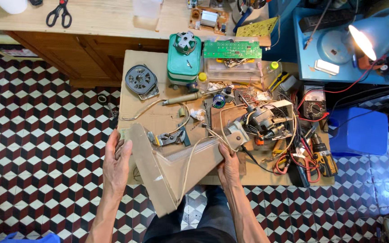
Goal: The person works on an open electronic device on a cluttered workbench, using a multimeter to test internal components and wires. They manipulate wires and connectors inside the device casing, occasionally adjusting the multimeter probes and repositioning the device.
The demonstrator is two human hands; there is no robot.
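A beige plastic housing [167, 173], long and wedge-shaped with a ribbed strip along its upper edge, is held tilted over the near edge of a cardboard-covered low table [158, 117], its lower corner hanging out above the checkered floor [46, 135]. The left hand [117, 164] lies open and flat against the housing's left face, fingers straight up along it, bracing rather than clasping. The right hand [228, 167] is curled round the housing's right end, thumb and fingers closed on the edge. A pale cable [194, 157] runs from inside the housing up to a white motor assembly [269, 120] (a tangle of wires surrounds it). Just beyond the housing lie pliers [173, 137]; further back are a soldering iron [183, 98], a green-lidded box [183, 60], a green circuit board [232, 49] and a grey round reel [140, 80]. To the right sit a multimeter [312, 102] and a cordless drill [324, 157].
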